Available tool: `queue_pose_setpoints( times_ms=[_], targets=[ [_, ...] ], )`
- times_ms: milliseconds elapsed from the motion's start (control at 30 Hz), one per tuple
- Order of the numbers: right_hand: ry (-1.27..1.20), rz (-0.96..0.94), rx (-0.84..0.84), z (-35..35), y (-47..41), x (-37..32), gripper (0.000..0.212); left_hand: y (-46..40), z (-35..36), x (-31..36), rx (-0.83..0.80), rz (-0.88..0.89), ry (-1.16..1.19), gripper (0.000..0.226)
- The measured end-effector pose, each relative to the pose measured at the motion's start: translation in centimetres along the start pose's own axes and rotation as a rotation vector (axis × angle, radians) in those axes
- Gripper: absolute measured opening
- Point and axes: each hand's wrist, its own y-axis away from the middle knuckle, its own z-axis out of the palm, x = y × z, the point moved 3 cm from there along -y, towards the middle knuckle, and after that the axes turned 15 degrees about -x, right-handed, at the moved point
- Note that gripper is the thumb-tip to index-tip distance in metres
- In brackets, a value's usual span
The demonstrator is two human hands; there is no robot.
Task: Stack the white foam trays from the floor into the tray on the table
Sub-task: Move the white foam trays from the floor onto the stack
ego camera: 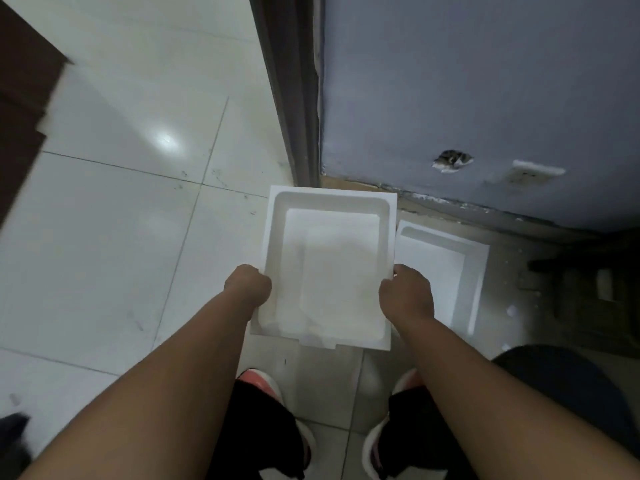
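I hold a white foam tray [329,265] level above the floor, hollow side up. My left hand [247,287] grips its left rim and my right hand [407,294] grips its right rim. A second white foam tray [450,268] lies flat on the floor just to the right, partly hidden under the held tray and my right hand. No table is in view.
A grey-blue wall [485,98] with a chipped hole and a white socket stands ahead on the right. A dark door frame [294,98] runs up the middle. White floor tiles [121,220] spread to the left. Dark furniture [20,116] sits at far left, dark clutter [588,282] at right.
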Motion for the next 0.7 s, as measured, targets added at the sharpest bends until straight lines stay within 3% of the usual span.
queue_pose_setpoints(
  times_ms=[200,433,700],
  targets=[
    [-0.103,-0.045,0.007,-9.4,13.5,-3.9,0.022,17.4,-5.8,2.9,0.078,0.036,-0.131,0.012],
    [-0.156,-0.138,-0.026,-21.1,27.2,-6.6,0.018,35.8,-9.7,4.4,0.082,0.111,0.128,0.007],
    [-0.180,-0.423,-0.041,-29.5,37.7,-9.0,0.014,52.2,-9.8,3.6,0.263,0.178,0.259,0.023]
  ],
)
